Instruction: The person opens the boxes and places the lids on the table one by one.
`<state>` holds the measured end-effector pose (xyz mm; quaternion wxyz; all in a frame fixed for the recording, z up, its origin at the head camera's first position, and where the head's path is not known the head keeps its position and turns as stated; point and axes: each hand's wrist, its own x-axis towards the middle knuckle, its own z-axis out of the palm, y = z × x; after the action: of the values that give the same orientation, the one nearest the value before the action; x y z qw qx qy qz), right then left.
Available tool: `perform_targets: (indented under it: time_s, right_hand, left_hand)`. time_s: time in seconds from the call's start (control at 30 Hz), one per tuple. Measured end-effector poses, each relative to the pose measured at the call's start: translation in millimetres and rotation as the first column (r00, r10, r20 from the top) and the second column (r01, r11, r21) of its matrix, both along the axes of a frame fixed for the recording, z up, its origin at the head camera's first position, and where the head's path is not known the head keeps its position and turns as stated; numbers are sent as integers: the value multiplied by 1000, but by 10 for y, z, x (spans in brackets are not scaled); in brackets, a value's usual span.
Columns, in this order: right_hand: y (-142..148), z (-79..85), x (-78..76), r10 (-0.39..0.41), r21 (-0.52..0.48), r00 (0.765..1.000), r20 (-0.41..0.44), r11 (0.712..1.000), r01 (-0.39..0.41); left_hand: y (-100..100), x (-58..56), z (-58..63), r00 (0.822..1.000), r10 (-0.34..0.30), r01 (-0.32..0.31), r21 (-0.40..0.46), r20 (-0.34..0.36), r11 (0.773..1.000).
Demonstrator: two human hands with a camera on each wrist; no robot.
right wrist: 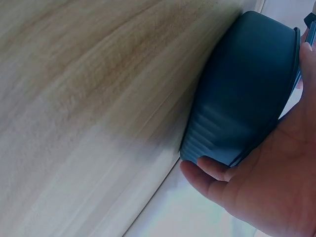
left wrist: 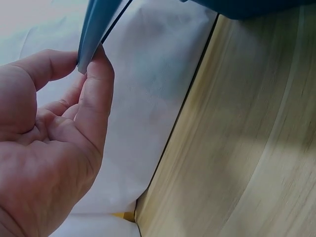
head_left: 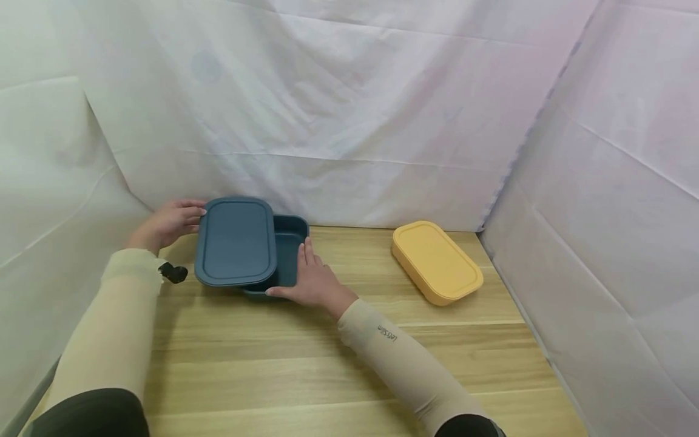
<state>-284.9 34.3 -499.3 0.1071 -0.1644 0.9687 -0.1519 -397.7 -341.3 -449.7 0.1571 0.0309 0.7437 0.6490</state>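
A dark blue rectangular lid is held by its left edge in my left hand. In the left wrist view, the thumb and fingers of that hand pinch the lid's thin edge. Under the lid, shifted to the right, is a dark blue food container, its right part uncovered. My right hand rests at the container's right front corner, fingers extended along the right side and thumb along the front rim. In the right wrist view, fingertips touch the container's outer wall.
A yellow lidded food container stands to the right on the wooden table. White cloth hangs behind the table and along both sides. The dark blue container stands close to the back cloth.
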Motion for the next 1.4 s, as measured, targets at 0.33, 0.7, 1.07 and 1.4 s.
perform_targets:
  time_s: [0.33, 0.7, 1.07, 1.4]
  right_hand:
    - [-10, 20, 4, 6, -8, 1000, 0, 1000, -6]
    - [0, 46, 15, 11, -13, 1000, 1, 1000, -11]
    - [5, 28, 1, 7, -14, 1000, 10, 1000, -7]
    - [15, 34, 5, 9, -17, 1000, 10, 1000, -9]
  left_hand:
    - [-187, 56, 120, 998, 55, -56, -4, -31, 998]
    - [-267, 150, 233, 988, 140, -140, 6, -64, 990]
    - [-293, 241, 354, 979, 170, -185, -147, -109, 972]
    - [-371, 385, 529, 968, 227, -225, 29, -103, 974]
